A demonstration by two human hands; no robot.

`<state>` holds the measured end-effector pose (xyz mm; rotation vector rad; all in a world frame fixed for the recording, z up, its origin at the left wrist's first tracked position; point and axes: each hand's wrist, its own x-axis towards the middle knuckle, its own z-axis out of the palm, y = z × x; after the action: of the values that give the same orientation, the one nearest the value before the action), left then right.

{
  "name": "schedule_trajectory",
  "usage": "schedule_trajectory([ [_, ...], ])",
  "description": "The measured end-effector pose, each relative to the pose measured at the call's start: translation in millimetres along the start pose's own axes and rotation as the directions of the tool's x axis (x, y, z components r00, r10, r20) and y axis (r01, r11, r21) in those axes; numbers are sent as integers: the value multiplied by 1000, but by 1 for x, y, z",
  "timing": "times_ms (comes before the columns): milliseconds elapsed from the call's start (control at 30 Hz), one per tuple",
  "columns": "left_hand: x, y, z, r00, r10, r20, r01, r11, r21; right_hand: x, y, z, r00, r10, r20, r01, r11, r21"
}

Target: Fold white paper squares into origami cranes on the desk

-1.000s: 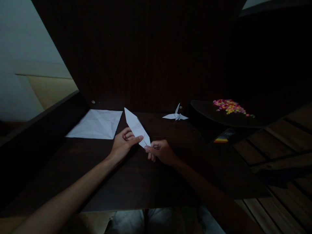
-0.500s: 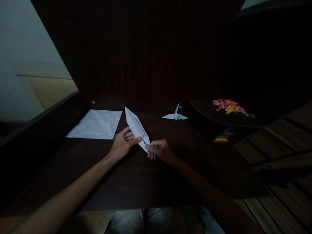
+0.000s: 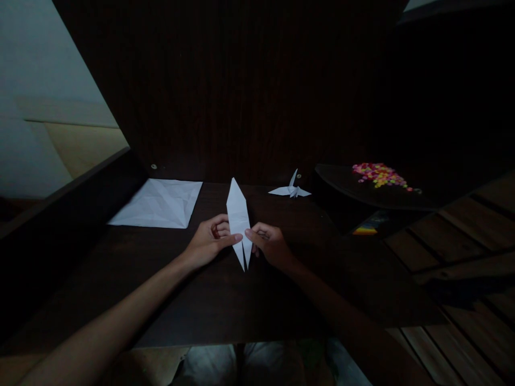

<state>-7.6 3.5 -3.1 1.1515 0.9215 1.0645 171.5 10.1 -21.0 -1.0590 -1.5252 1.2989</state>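
Between my hands is a folded white paper [image 3: 238, 212], long and narrow, its single point facing away from me and two split points facing me. My left hand [image 3: 211, 239] pinches its left edge, thumb on the front and fingers curled behind. On the right edge, my right hand [image 3: 270, 244] grips it the same way, its thumb near the top of the slit. The paper is held up above the dark table [image 3: 193, 305]. Behind it to the right stands a finished white paper crane [image 3: 290, 191] with spread wings.
A creased sheet of white paper [image 3: 161, 203] lies flat at the back left, near the low side board [image 3: 72, 187]. On a rounded dark shelf [image 3: 341, 185] at right sits a pile of small colourful pieces [image 3: 380, 174]. A tall dark panel [image 3: 241, 91] closes the back.
The folded paper has turned from a slant to nearly upright, with its flat front facing me. My right hand has shifted slightly up along its edge; both hands still hold it.
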Motion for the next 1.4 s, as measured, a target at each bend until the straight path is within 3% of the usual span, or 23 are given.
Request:
schedule_trajectory([
  [133,0,1,0,999,37,10,-37,998,47,0,-1,-1,1000,12,26,-13,999,36],
  [333,2,-3,-3,998,68,-3,-67,991,115,3,2,2,978,147,145,-160,984,82],
  [533,2,-2,-3,997,78,-29,-73,988,136,1,0,3,983,85,165,-93,995,39],
  [767,2,-2,-2,994,71,-79,-63,993,104,1,-3,4,978,84,193,-96,994,53],
  [967,0,1,-3,992,87,-86,-75,988,137,0,0,1,990,21,141,-24,1000,20],
  [1267,-3,5,2,998,48,50,-59,964,257,0,-5,2,999,32,5,-33,995,97],
  [1400,-4,6,4,996,46,82,-66,965,253,-2,-5,1,999,40,14,-41,993,109],
])
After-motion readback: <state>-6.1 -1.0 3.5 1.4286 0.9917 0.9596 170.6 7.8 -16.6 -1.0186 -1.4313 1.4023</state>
